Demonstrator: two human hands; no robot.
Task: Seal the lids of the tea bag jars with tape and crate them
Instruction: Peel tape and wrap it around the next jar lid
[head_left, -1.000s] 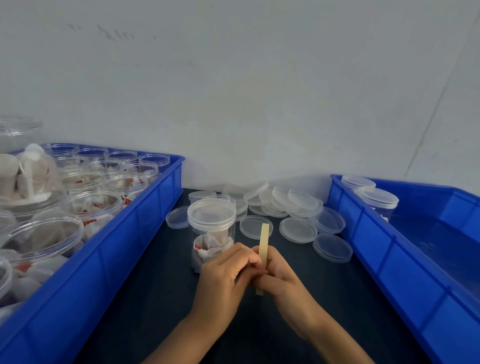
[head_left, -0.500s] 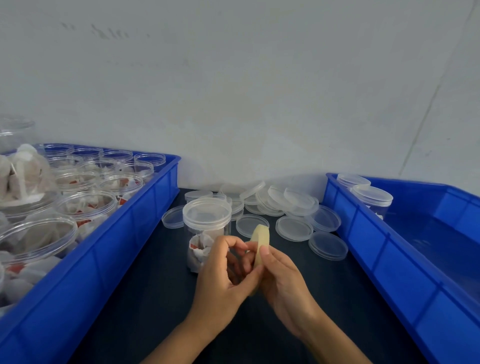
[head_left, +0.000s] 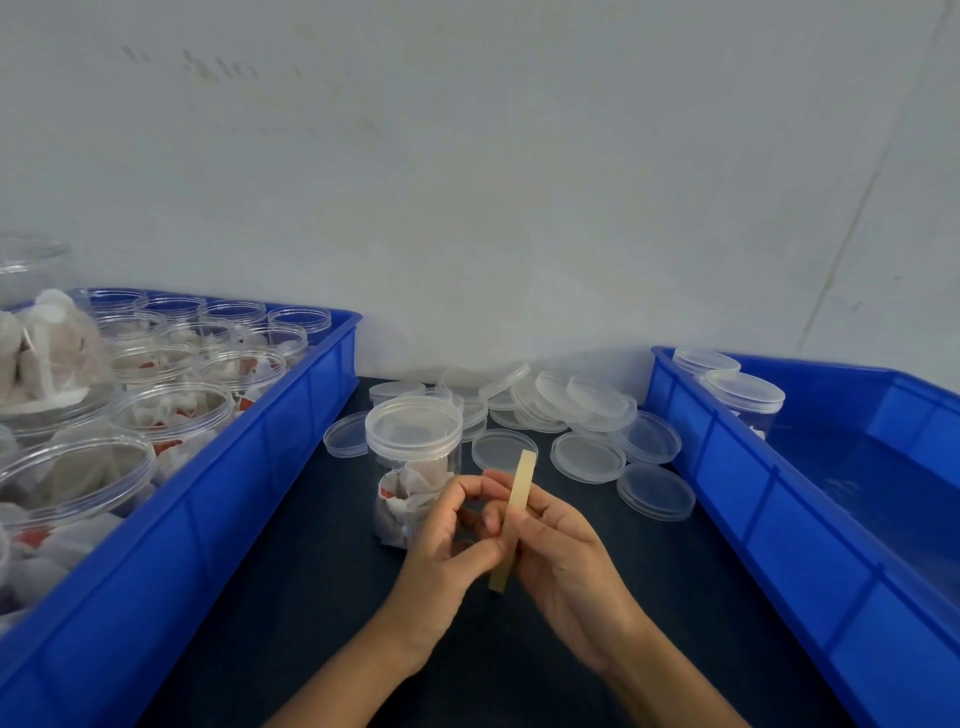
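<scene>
A clear lidded jar (head_left: 413, 447) with tea bags inside stands on the dark table, just behind my hands. A yellowish roll of tape (head_left: 519, 488), seen edge-on, is held upright between both hands. My right hand (head_left: 561, 561) grips the roll from the right. My left hand (head_left: 447, 540) has its fingers curled against the roll's left side, thumb and fingertips pinching at its edge. Neither hand touches the jar.
A blue crate (head_left: 249, 467) on the left holds several open jars of tea bags. A second blue crate (head_left: 737, 499) on the right holds two lidded jars (head_left: 743, 395) at its far corner. Several loose clear lids (head_left: 587, 457) lie against the wall.
The roll turned face-on half a second ago and is edge-on and upright again now. My left fingers have shifted along its edge. The jar has not moved.
</scene>
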